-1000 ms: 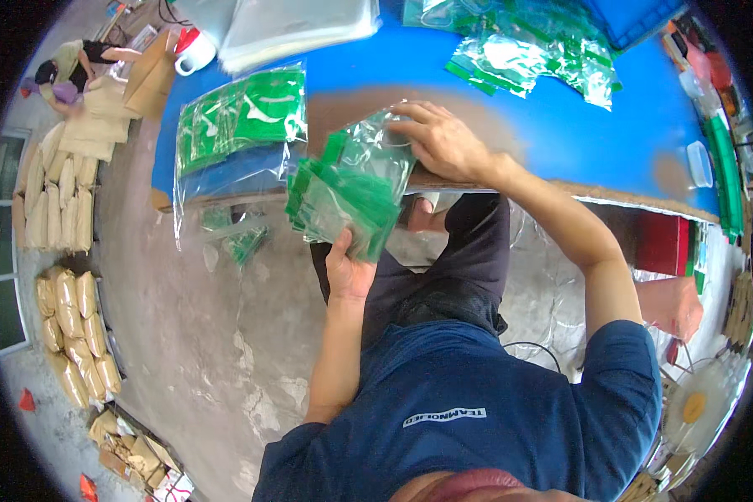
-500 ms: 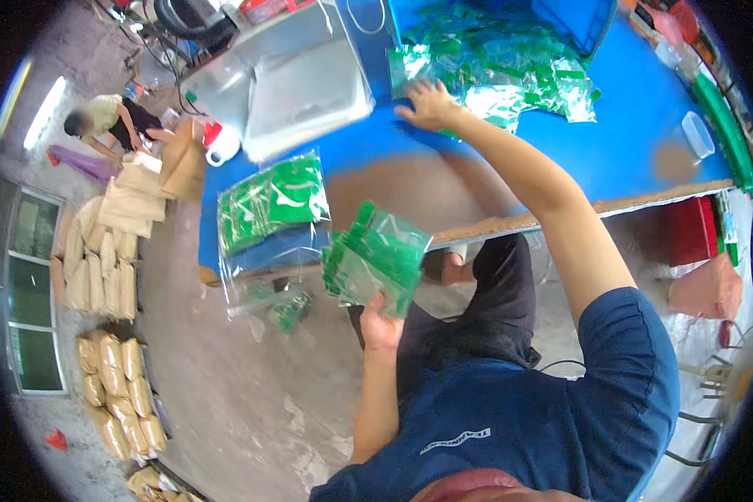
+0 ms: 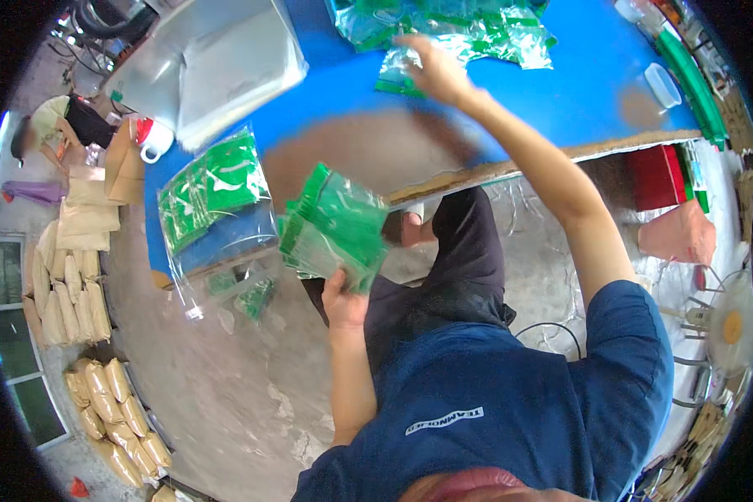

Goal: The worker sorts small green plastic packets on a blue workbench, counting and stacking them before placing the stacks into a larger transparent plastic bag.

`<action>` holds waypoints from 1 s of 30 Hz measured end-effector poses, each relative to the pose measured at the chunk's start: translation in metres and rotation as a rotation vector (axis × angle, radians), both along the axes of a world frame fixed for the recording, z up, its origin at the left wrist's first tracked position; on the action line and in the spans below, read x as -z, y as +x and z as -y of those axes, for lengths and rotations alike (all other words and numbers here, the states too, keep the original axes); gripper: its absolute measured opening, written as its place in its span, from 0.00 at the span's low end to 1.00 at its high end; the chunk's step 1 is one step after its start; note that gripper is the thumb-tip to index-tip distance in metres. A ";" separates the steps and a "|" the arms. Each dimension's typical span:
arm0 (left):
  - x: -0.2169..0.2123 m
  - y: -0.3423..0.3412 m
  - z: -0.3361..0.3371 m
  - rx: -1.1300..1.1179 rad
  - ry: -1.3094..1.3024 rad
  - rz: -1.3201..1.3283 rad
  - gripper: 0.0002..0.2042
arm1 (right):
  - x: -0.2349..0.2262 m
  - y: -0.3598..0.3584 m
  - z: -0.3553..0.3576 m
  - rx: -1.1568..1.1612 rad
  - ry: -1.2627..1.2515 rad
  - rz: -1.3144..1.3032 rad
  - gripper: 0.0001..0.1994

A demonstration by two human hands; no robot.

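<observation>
My left hand (image 3: 344,303) is closed around the lower edge of a fanned stack of green-and-clear plastic bags (image 3: 336,224), held in front of the table's near edge. My right hand (image 3: 440,71) reaches over the blue tabletop with its fingers stretched and apart. Beside its fingers lies one green-edged shiny bag (image 3: 396,74), which they seem to touch; the contact is partly hidden. Just beyond is a loose pile of similar bags (image 3: 504,38). Left of my stack, a larger clear bag with green packets inside (image 3: 217,186) lies on the table, its open end hanging over the edge.
A stack of clear plastic sheets (image 3: 241,71) lies at the far left, near a red-and-white container (image 3: 154,139). A clear plastic tub (image 3: 663,86) stands at the right. Brown filled bags (image 3: 105,393) are stacked on the floor, and another person (image 3: 54,125) bends over at the left.
The whole view has shifted. My right hand has drawn back from the pile toward me, and one bag now lies nearer, beside its fingers. My left hand keeps its stack.
</observation>
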State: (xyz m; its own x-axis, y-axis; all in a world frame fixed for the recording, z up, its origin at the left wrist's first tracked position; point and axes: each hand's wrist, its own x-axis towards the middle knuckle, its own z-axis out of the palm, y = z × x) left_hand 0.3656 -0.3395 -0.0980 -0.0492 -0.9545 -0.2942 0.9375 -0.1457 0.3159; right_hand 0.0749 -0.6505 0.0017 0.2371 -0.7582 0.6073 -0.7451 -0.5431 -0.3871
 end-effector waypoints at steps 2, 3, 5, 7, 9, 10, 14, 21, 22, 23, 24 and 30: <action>-0.001 -0.012 0.000 0.074 -0.011 -0.041 0.31 | 0.004 -0.059 0.046 0.321 -0.035 -0.273 0.31; 0.001 -0.009 -0.005 0.062 0.044 -0.035 0.32 | -0.006 -0.056 0.049 0.291 0.193 -0.331 0.40; 0.005 -0.003 -0.016 0.050 0.021 0.019 0.32 | -0.001 -0.037 0.036 0.234 0.310 -0.313 0.43; 0.000 -0.007 -0.020 0.063 0.012 0.067 0.32 | 0.006 -0.026 0.021 0.199 0.489 -0.309 0.47; -0.002 -0.006 -0.020 0.082 0.002 0.022 0.32 | 0.013 -0.013 0.000 0.225 0.493 -0.253 0.44; -0.002 -0.002 -0.022 0.101 -0.014 -0.019 0.32 | 0.011 -0.004 -0.016 0.237 0.439 -0.198 0.41; -0.007 -0.014 -0.011 0.163 -0.224 -0.307 0.33 | 0.006 0.021 -0.059 0.151 0.474 0.306 0.30; -0.033 -0.034 0.008 -0.024 -0.073 -0.113 0.33 | -0.020 0.072 -0.204 -0.316 0.630 0.381 0.22; -0.023 -0.029 0.003 -0.032 -0.068 -0.112 0.33 | -0.022 0.057 -0.193 -0.224 0.589 0.203 0.22; -0.014 -0.029 0.003 -0.025 -0.076 -0.103 0.31 | -0.020 0.034 -0.170 -0.159 0.394 0.054 0.23; -0.009 -0.028 0.002 -0.023 -0.083 -0.089 0.29 | -0.014 0.012 -0.147 -0.100 0.200 -0.092 0.26; -0.006 -0.020 -0.019 0.139 -0.228 -0.171 0.31 | 0.001 0.006 -0.163 -0.228 0.138 -0.340 0.24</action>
State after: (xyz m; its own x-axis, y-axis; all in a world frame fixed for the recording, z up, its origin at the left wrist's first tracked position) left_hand 0.3454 -0.3206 -0.0921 -0.2146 -0.9755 -0.0494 0.9558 -0.2201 0.1948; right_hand 0.0812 -0.4870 0.0010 0.5769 -0.7319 0.3626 -0.7098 -0.6689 -0.2210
